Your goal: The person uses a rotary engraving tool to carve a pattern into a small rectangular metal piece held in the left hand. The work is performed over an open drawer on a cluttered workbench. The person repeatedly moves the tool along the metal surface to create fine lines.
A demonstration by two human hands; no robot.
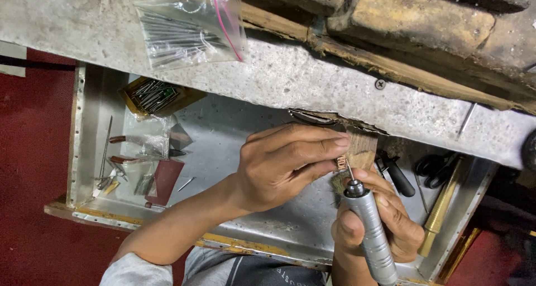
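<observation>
I'm pinching the tiny, light, stiff workpiece (341,164) at center frame with my left hand (282,166), right hand (385,219) gripping the slick metal rotary tool (371,230)

The plastic bag (192,32) lies on the workbench (312,79) top near its front edge. Below it, the metal tray (234,141) holds a box of burs (153,95) at its far left corner and scissors (432,166) near its right edge.

Worn concrete bench edge (290,79) above red floor (33,180)
</observation>
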